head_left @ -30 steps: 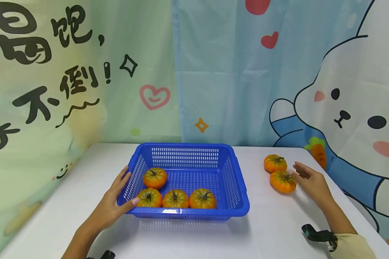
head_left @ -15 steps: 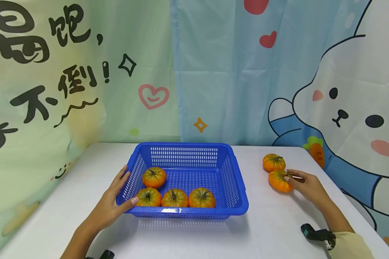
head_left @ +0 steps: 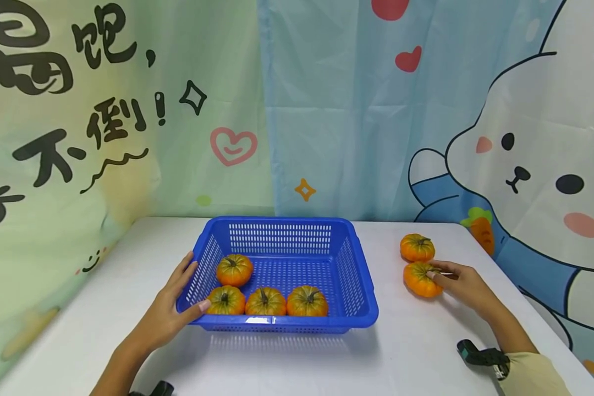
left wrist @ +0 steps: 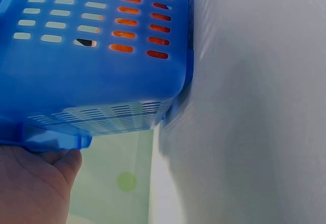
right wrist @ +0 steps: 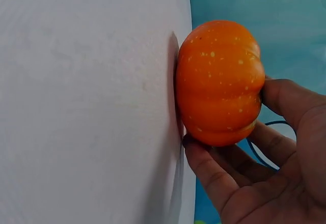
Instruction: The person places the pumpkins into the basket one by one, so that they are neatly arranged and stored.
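Note:
My right hand point(head_left: 462, 283) pinches the nearer of two small orange pumpkins on the right of the table. In the right wrist view its thumb lies against the top of this pumpkin point(right wrist: 219, 84), and its fingers curl by the side, one tip low near the tabletop. The other pumpkin point(head_left: 417, 247) lies just behind. Resting on the left rim and front-left corner of a blue plastic basket point(head_left: 282, 323) is my left hand point(head_left: 160, 313), fingers fairly straight and thumb laid over the corner. Several pumpkins sit inside the basket, one of them at the back left point(head_left: 235, 270).
Everything stands on a white table point(head_left: 277, 363). Behind it hangs a printed cloth backdrop point(head_left: 317, 137) with a rabbit, hearts and lettering. A dark wrist device point(head_left: 482, 355) sits by the right sleeve point(head_left: 532, 374).
My right hand has closed its fingers on the nearer pumpkin, which has shifted slightly left and tilted. The left hand stays on the basket.

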{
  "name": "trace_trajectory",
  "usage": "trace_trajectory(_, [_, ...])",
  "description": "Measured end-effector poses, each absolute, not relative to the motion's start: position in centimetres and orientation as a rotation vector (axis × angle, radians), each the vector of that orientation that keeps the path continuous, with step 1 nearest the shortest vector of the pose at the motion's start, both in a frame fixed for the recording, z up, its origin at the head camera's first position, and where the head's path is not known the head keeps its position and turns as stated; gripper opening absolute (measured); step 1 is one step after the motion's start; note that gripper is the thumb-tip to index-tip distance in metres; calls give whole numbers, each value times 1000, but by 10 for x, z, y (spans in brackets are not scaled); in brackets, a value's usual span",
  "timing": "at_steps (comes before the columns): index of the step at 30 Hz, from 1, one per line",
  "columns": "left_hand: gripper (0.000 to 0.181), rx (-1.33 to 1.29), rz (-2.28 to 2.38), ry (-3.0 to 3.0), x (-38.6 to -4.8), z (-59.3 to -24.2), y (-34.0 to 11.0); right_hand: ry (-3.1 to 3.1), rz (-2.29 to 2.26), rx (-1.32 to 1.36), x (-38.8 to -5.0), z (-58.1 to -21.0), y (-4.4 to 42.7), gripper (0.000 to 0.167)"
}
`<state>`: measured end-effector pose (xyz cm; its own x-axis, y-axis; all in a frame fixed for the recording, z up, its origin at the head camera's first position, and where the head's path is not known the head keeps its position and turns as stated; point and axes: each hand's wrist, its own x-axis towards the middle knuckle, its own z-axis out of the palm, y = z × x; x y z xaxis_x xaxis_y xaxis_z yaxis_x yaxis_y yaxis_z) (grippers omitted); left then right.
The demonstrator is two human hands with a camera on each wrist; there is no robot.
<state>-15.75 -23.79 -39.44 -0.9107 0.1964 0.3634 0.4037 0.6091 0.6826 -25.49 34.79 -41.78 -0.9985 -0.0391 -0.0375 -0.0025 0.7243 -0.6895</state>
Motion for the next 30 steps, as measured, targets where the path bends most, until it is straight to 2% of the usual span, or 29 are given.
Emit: trace_trajectory(30, [81,-508,-1185,-2569,-158,-398,-240,2934,-1194,-205,-250,-404,319,59])
